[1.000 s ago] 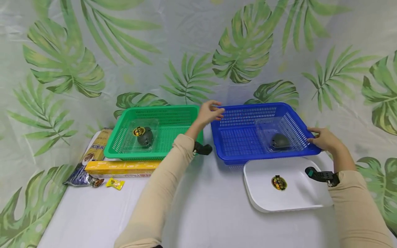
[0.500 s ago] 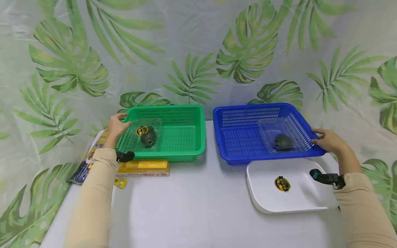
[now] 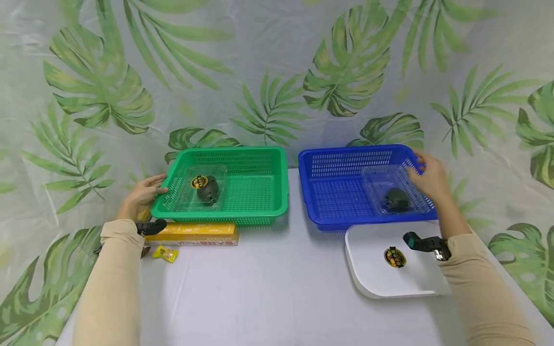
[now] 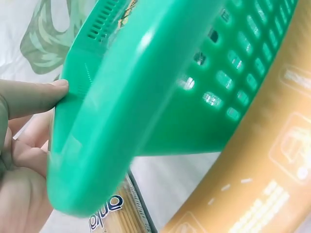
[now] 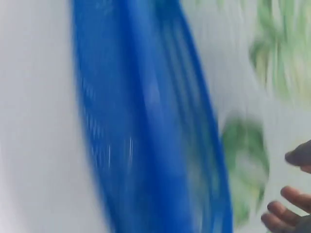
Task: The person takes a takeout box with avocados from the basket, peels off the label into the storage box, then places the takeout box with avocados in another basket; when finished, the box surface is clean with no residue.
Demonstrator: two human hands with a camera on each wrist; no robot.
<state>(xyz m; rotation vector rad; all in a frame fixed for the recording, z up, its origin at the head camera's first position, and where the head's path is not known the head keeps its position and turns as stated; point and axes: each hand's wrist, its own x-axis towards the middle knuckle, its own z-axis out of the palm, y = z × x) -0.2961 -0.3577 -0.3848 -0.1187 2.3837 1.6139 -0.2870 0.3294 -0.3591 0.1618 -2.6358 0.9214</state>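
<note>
In the head view my left hand (image 3: 144, 194) is at the left rim of the green basket (image 3: 277, 211). The left wrist view has the thumb on the rim of the green basket (image 4: 112, 107) and the other fingers on its outer side. My right hand (image 3: 430, 178) is over the right end of the blue basket (image 3: 318, 221). Its fingers look spread and apart from the blurred basket in the right wrist view. Inside each basket lies a clear plastic box, one (image 3: 183, 197) on the left and one (image 3: 378, 175) on the right, each with a dark rounded item.
A white tray (image 3: 372, 278) with a round sticker stands before the blue basket. Along the green basket's front lies a yellow pasta box (image 3: 195, 233), with a small yellow packet (image 3: 166, 253) nearer. A noodle bag (image 4: 126, 208) is partly hidden under the left hand.
My left hand has moved from between the baskets to the green basket's left rim. My right hand has left the blue basket's front right corner and shifted back and left along its right side.
</note>
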